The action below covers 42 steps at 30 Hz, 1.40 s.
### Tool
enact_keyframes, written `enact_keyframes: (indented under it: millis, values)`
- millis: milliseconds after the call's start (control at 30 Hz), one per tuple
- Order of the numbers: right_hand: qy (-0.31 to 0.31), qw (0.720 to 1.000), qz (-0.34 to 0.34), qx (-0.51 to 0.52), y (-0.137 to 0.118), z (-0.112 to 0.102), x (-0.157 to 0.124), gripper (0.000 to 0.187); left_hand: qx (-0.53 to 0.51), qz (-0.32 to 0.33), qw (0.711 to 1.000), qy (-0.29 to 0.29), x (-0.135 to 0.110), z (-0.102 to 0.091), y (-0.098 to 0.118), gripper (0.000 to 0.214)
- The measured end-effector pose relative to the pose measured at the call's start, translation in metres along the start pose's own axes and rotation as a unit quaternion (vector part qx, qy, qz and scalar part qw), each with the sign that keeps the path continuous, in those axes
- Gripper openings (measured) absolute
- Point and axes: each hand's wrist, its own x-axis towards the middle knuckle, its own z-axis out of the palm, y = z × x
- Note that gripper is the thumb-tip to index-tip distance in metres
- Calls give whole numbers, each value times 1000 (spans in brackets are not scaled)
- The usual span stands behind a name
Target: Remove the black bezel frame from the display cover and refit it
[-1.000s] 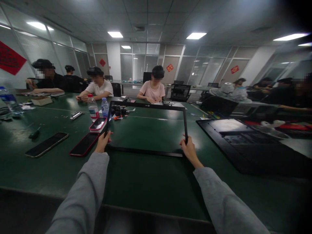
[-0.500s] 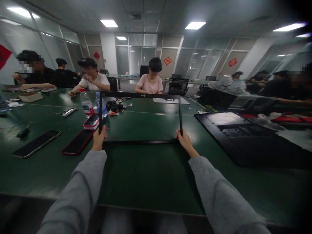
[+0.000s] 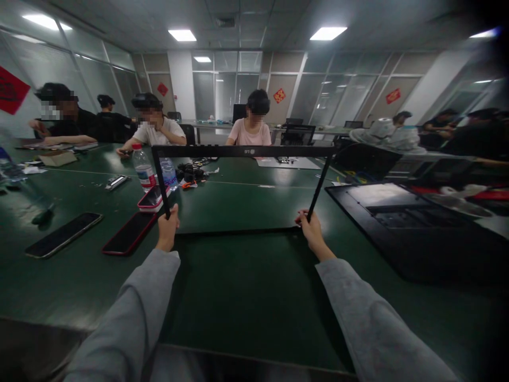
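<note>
A thin black monitor frame [image 3: 242, 151] stands tilted up from the green table [image 3: 246, 286], its top bar towards me and its bottom edge near the tabletop. My left hand [image 3: 167, 228] is closed round the frame's left side bar near the bottom corner. My right hand [image 3: 312, 229] is closed round the right side bar near its bottom corner. Both arms wear grey sleeves. The frame's opening is empty, and the table and the people beyond show through it.
Two dark phones [image 3: 129, 233] [image 3: 63, 234] lie left of my left hand, with a pink-cased phone [image 3: 150, 199] and water bottles [image 3: 143, 168] behind. A black monitor back panel [image 3: 413, 223] lies at the right. Several people sit along the far side.
The frame's far bar has risen and swung towards me, so the frame stands steeper and looks wider. Both hands keep their hold on the lower side bars.
</note>
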Motion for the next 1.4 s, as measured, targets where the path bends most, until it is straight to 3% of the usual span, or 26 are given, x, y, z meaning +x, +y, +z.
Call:
enact_keyframes:
  millis: [133, 400, 633, 867, 1400]
  values:
    - [10, 1000, -2, 19, -5, -1, -2, 59, 21, -34, 998, -52, 1, -1, -4, 53]
    - [30, 999, -20, 30, -14, 12, -5, 51, 44, 36, 998, 33, 1, -6, 3, 57]
    - [28, 999, -4, 30, -10, 30, 5, 44, -3, 8, 998, 66, 12, -10, -5, 49]
    - [-2, 999, 8, 31, -4, 28, 7, 45, -5, -38, 999, -9, 20, -15, -16, 41]
    - [4, 999, 15, 31, -8, 28, 4, 44, -17, -37, 999, -22, 18, -16, -12, 43]
